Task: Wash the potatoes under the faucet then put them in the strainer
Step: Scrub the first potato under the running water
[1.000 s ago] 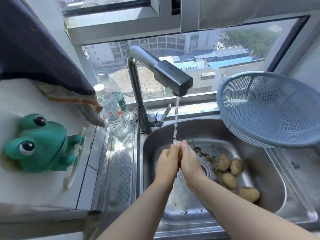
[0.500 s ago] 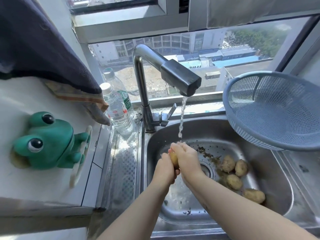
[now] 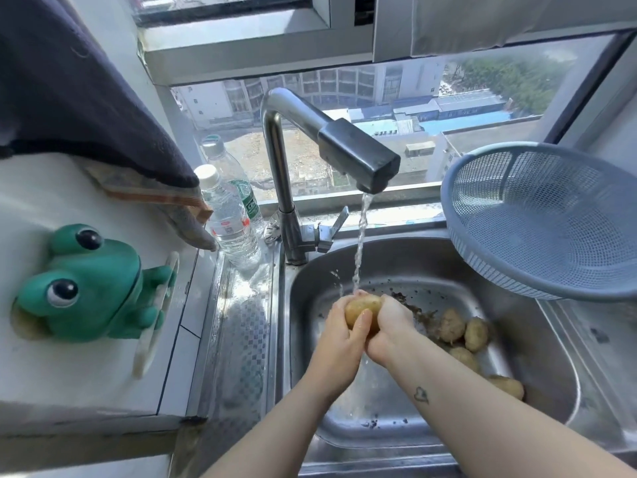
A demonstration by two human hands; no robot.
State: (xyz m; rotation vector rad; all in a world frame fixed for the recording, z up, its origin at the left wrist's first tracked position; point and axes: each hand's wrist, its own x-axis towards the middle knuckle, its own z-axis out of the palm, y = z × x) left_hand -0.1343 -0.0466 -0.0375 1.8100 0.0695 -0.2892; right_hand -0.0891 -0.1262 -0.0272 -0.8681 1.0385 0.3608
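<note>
A wet yellow-brown potato (image 3: 362,307) sits between my two hands under the running stream from the faucet (image 3: 358,155). My left hand (image 3: 344,339) wraps it from the left and below, my right hand (image 3: 389,327) presses on it from the right. Several unwashed potatoes (image 3: 463,331) lie on the floor of the steel sink (image 3: 310,305), right of the drain, amid dirt specks. The blue-grey plastic strainer (image 3: 551,222) leans tilted on the sink's right rim; no potato is visible in it.
Two clear water bottles (image 3: 231,215) stand left of the faucet base on the steel drainboard. A green frog-shaped holder (image 3: 89,288) sits on the white ledge at left, with a dark cloth (image 3: 79,91) hanging above. The window is right behind the sink.
The potato has turned in my hands and now shows more above my fingers. My left hand has shifted further under it. The view has moved slightly.
</note>
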